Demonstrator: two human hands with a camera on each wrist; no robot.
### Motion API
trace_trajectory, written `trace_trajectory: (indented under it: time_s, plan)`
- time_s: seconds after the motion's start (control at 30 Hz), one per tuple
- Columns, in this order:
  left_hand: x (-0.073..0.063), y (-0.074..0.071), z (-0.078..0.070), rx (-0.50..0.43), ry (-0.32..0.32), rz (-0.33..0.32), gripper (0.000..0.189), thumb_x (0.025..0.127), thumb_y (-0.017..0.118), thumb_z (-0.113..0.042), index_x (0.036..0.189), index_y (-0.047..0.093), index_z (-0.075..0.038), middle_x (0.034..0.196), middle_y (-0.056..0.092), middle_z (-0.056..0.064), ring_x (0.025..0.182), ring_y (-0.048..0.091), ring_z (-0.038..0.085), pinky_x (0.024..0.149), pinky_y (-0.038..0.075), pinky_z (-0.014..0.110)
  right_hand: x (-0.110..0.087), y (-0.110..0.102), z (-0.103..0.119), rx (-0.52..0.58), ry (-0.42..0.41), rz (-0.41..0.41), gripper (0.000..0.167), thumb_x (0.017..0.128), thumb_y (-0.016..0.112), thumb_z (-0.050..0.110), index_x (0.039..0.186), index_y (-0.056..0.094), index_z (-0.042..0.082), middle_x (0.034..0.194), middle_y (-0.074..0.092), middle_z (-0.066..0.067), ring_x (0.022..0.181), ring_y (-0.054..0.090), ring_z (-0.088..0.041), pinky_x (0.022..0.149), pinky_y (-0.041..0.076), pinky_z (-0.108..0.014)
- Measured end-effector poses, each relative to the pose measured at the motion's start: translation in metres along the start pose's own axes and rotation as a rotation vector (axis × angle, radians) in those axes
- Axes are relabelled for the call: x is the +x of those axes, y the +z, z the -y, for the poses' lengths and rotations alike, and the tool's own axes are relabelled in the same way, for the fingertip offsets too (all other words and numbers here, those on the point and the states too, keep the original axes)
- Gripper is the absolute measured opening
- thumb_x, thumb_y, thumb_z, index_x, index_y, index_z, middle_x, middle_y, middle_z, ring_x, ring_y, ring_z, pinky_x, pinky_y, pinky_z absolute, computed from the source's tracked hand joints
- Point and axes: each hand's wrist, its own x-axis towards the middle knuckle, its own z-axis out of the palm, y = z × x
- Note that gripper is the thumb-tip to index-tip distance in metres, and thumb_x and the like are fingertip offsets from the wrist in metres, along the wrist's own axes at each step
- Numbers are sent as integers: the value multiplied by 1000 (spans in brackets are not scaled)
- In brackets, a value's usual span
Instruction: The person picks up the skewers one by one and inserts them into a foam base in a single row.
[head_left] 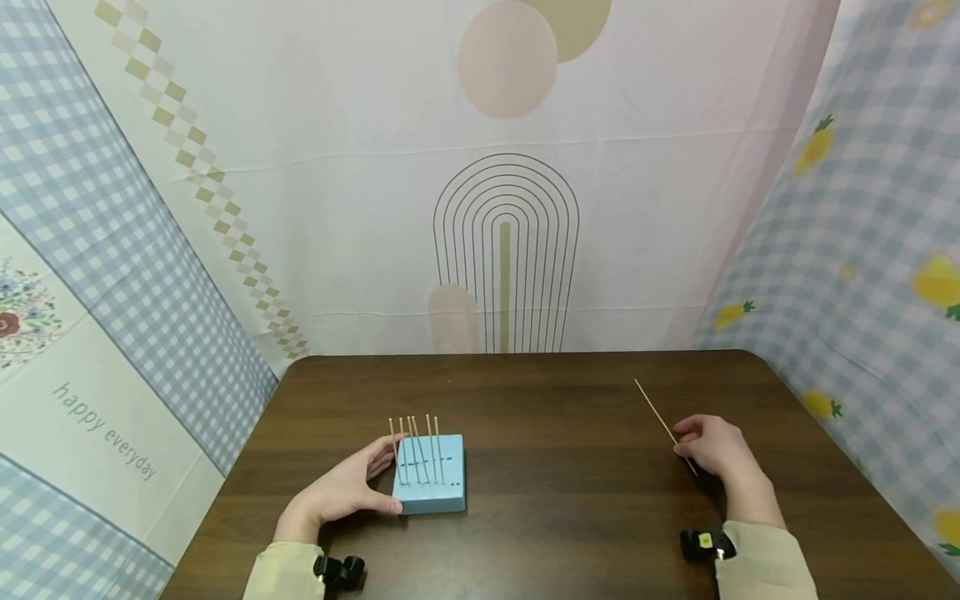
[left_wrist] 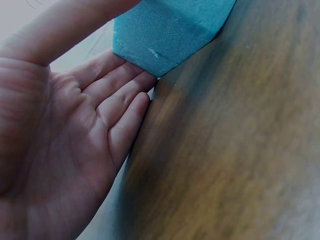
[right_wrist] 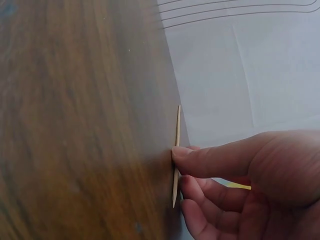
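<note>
A light blue foam block [head_left: 431, 500] lies on the left half of the table, with several thin wooden sticks [head_left: 437, 450] standing in it and small holes in its top. My left hand [head_left: 348, 487] holds it from the left, thumb at the near corner and fingers along the far side. In the left wrist view those fingers [left_wrist: 125, 82] meet the blue block [left_wrist: 160, 35]. Over at the right, my right hand [head_left: 716, 450] pinches a thin wooden skewer [head_left: 651, 403] between thumb and fingers. Its pointed end shows below the thumb in the right wrist view, where the skewer [right_wrist: 177, 125] stands nearly vertical.
The dark wooden table [head_left: 540, 467] reaches back to a patterned cloth [head_left: 360, 250] hanging behind it. Checked cloths hang at the left and right sides. A black wrist camera [head_left: 339, 572] sits by the left sleeve, another camera [head_left: 705, 545] by the right.
</note>
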Motion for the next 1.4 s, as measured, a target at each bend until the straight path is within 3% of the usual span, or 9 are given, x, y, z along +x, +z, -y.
trace_trajectory:
  time_s: [0.27,0.43,0.57,1.03,1.4]
  plan:
    - [0,0,0,3,-6,-4,107,87,93,-20,168,26,-3,170,31,24,156,29,47,124,31,41,2,1,1,18,17,7,35,92,78,8,121,69,-9,94,76,-10,86,70,-27,82,54,-50]
    - [1,0,1,-5,-3,-4,107,87,93,-20,168,25,-2,171,30,24,156,28,47,120,32,24,3,2,1,10,8,-11,34,90,78,6,120,70,-8,95,75,-12,89,69,-31,87,52,-54]
    - [1,0,1,-6,-1,-5,108,87,93,-20,168,25,-2,170,30,24,156,29,46,115,32,16,3,3,2,16,19,-24,36,88,81,4,120,70,-7,99,72,-15,93,66,-34,84,52,-51]
    - [1,-1,1,6,3,-2,107,88,92,-21,168,25,-1,171,30,25,156,29,47,112,32,13,2,3,4,52,22,-3,40,84,78,-5,123,67,-8,103,70,-18,94,66,-34,78,55,-47]
    - [1,-1,0,5,2,-3,108,87,93,-21,168,25,-1,170,30,25,156,30,48,110,32,11,2,6,7,37,-35,-13,42,80,75,-2,122,69,-6,102,71,-16,96,66,-34,76,51,-38]
